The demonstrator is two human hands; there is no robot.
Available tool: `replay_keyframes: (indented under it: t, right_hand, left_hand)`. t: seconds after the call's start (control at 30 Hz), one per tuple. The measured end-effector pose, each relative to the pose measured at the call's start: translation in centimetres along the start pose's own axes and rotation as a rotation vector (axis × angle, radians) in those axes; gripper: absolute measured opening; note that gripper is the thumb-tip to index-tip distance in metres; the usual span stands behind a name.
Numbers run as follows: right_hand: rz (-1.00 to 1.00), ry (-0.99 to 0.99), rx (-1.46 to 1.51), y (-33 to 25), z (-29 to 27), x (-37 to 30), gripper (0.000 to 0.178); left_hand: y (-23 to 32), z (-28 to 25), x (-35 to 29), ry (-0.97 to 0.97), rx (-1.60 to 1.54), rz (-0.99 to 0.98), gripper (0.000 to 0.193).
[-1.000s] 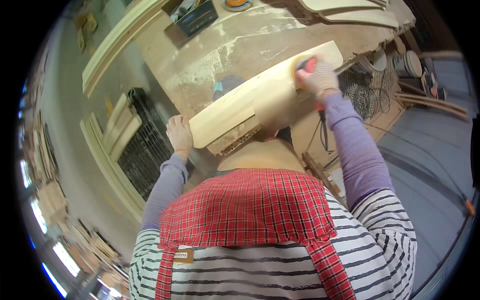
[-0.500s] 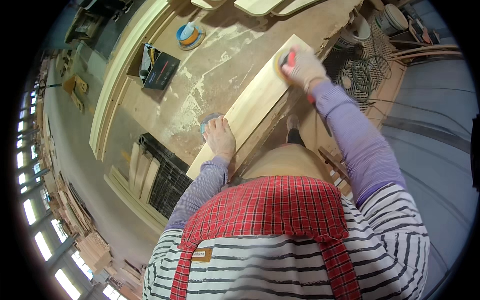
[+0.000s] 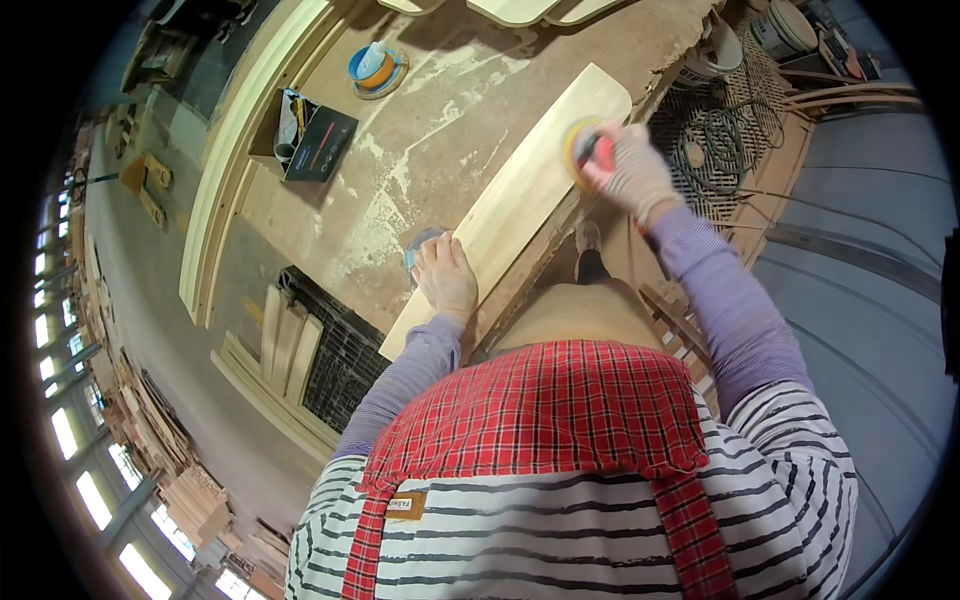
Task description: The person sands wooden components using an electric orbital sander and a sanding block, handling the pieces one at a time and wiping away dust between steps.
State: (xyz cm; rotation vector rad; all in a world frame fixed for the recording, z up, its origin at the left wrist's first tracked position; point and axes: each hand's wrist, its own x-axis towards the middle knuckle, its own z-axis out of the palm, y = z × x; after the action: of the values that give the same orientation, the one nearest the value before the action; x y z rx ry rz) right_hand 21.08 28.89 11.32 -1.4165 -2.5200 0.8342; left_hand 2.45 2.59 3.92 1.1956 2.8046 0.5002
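Observation:
A long pale wooden board (image 3: 520, 205) with one rounded far corner lies slantwise along the near edge of the workbench. My left hand (image 3: 446, 275), bare, grips the board near its left end, fingers bent over the far edge. Just beyond those fingertips is a round blue-grey disc (image 3: 421, 243), partly hidden. Gloved and blurred by motion, my right hand (image 3: 636, 172) is closed around a red and black sander (image 3: 598, 152). The sander's round yellowish pad rests on the board near its right end, overlapping the near edge.
On the workbench (image 3: 450, 150) are an open dark box (image 3: 318, 142) and stacked orange and blue rolls (image 3: 374, 68). Long strips (image 3: 212, 205) run along the left; shaped boards (image 3: 510, 10) lie at the back. Buckets (image 3: 712, 58) and a coiled hose (image 3: 728, 150) are at right.
My right hand and the sander have moved slightly right and toward me, uncovering the board's rounded corner. My left hand keeps its place on the board.

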Motion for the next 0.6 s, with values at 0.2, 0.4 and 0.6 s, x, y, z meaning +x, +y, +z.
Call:
replay_keyframes:
  t: [0.2, 0.4, 0.6]
  right_hand:
    - [0.055, -0.053, -0.113, -1.6, -0.5, 0.7, 0.044]
    - [-0.076, -0.218, -0.12, -4.8, 0.6, 0.2, 0.041]
    - [0.126, 0.056, -0.075, -1.0, -2.6, 10.4, 0.05]
  left_hand:
    - [-0.4, 0.3, 0.0, -0.001, 0.022, 0.02, 0.027]
    - [-0.4, 0.2, -0.2, -0.005, 0.029, 0.001, 0.028]
    - [-0.1, 0.2, -0.1, -0.011, -0.009, 0.025, 0.027]
